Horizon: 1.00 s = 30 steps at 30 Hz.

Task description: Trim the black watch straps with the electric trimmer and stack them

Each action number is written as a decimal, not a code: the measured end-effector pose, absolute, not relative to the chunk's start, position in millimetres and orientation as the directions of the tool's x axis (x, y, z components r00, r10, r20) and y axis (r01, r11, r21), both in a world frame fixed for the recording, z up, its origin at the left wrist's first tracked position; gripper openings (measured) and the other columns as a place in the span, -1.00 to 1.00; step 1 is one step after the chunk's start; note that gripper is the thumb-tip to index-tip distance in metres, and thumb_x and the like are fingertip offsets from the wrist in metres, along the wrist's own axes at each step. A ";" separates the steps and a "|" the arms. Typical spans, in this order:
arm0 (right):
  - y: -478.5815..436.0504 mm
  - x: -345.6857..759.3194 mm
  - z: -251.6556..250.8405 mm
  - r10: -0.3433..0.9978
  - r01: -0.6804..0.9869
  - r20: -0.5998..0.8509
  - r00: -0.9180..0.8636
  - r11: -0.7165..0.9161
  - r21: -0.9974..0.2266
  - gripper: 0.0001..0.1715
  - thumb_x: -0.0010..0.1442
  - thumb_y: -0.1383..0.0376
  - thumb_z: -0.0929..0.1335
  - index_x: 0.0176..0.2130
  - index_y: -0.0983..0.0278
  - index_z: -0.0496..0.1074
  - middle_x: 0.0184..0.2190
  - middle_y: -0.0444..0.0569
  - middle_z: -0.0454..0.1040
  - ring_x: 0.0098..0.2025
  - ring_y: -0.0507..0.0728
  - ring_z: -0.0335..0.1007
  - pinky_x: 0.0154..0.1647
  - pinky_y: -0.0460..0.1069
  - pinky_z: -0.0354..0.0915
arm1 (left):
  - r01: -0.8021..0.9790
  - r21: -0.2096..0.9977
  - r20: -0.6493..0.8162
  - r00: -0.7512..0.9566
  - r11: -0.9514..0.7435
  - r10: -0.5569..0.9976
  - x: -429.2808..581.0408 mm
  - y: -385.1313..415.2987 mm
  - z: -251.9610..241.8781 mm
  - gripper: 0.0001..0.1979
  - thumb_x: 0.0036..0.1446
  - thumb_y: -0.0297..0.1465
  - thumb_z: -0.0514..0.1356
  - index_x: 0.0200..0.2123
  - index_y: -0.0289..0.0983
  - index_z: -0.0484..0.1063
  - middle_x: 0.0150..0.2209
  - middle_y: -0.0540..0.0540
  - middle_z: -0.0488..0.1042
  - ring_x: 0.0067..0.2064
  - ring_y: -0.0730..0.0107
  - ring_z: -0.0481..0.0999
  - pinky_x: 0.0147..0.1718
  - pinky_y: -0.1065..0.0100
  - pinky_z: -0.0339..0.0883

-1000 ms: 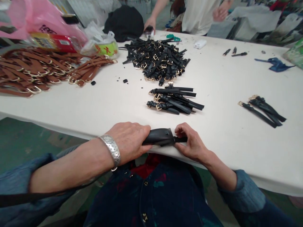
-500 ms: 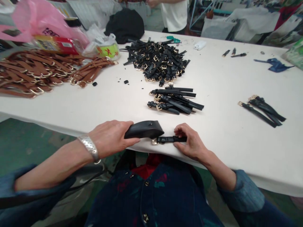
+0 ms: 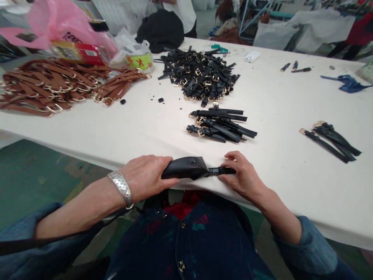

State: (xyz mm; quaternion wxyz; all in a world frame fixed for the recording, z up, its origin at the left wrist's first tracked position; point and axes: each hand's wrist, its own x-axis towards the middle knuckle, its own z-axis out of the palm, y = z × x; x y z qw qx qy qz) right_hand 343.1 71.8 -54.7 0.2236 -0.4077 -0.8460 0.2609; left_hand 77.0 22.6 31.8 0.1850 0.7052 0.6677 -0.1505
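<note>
My left hand (image 3: 147,174), with a silver bracelet at the wrist, grips a smooth, curved black leather-like piece (image 3: 186,168) with a small stud on its upper face. The thumb lies along its lower side. At the table's front edge, my right hand (image 3: 240,173) pinches a short black buckle strap (image 3: 215,171) near its right end. The black piece covers the strap's buckle end. Just beyond the hands lies a small bunch of black buckle straps (image 3: 224,126).
Behind the bunch rises a large heap of black buckle straps (image 3: 204,76). Brown straps with metal rings (image 3: 58,83) lie at left, near a pink bag (image 3: 55,23). A few black straps (image 3: 332,142) and a blue cloth scrap (image 3: 348,83) lie at right. A person (image 3: 183,13) stands behind the table.
The black piece has moved right over the strap, covering the gold buckle that showed before. The right hand keeps its pinch on the strap. The view has shifted slightly.
</note>
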 end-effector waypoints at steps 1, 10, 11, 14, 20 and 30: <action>71.7 342.9 -52.3 0.793 0.579 0.154 -0.589 0.547 -0.604 -0.85 0.00 0.35 0.41 -0.31 0.24 0.48 -0.16 0.03 0.35 -0.14 0.18 0.31 -0.09 0.10 0.30 | 0.997 0.078 -0.454 0.061 -0.029 0.889 76.0 21.0 30.1 -0.55 -0.01 0.02 0.04 -0.27 -0.18 0.44 -0.46 -0.11 0.52 -0.44 0.24 0.48 -0.46 0.31 0.18; 69.5 332.0 -46.8 0.714 0.579 0.080 -0.696 0.624 -0.524 -0.86 0.13 0.26 0.37 -0.26 0.22 0.50 -0.33 0.00 0.41 -0.25 0.13 0.33 -0.21 0.02 0.25 | 0.990 0.144 -0.471 0.074 -0.006 0.879 78.3 13.9 35.4 -0.57 0.02 -0.02 0.04 -0.23 -0.20 0.44 -0.40 -0.13 0.56 -0.38 0.22 0.51 -0.39 0.30 0.24; 69.6 331.1 -47.3 0.709 0.575 0.084 -0.700 0.630 -0.522 -0.86 0.13 0.26 0.37 -0.26 0.22 0.50 -0.33 0.00 0.41 -0.25 0.13 0.33 -0.22 0.01 0.25 | 0.990 0.142 -0.466 0.073 -0.007 0.881 78.5 13.6 35.6 -0.57 0.02 -0.02 0.04 -0.23 -0.20 0.44 -0.38 -0.14 0.56 -0.37 0.20 0.52 -0.39 0.29 0.24; 69.3 328.6 -48.0 0.703 0.570 0.079 -0.707 0.632 -0.525 -0.85 0.14 0.25 0.36 -0.26 0.23 0.50 -0.33 -0.01 0.40 -0.25 0.11 0.33 -0.23 0.00 0.24 | 0.990 0.137 -0.456 0.073 -0.011 0.887 78.2 12.9 34.5 -0.58 0.02 -0.02 0.04 -0.25 -0.20 0.43 -0.38 -0.15 0.56 -0.37 0.19 0.52 -0.41 0.29 0.23; 66.3 324.8 -50.2 0.697 0.583 0.032 -0.716 0.623 -0.522 -0.82 0.18 0.20 0.34 -0.25 0.22 0.48 -0.35 -0.06 0.37 -0.32 0.06 0.32 -0.30 -0.06 0.20 | 0.986 0.168 -0.454 0.080 -0.003 0.887 77.6 11.2 31.6 -0.58 0.02 -0.01 0.03 -0.26 -0.20 0.42 -0.40 -0.14 0.55 -0.37 0.21 0.52 -0.40 0.30 0.24; 60.0 319.1 -57.8 0.684 0.586 0.058 -0.728 0.663 -0.465 -0.79 0.19 0.14 0.32 -0.27 0.20 0.46 -0.45 -0.13 0.33 -0.44 0.00 0.26 -0.43 -0.10 0.09 | 0.977 0.213 -0.377 0.068 0.015 0.924 71.1 7.6 12.5 -0.59 0.01 0.00 0.04 -0.25 -0.17 0.41 -0.40 -0.10 0.55 -0.38 0.23 0.51 -0.42 0.32 0.21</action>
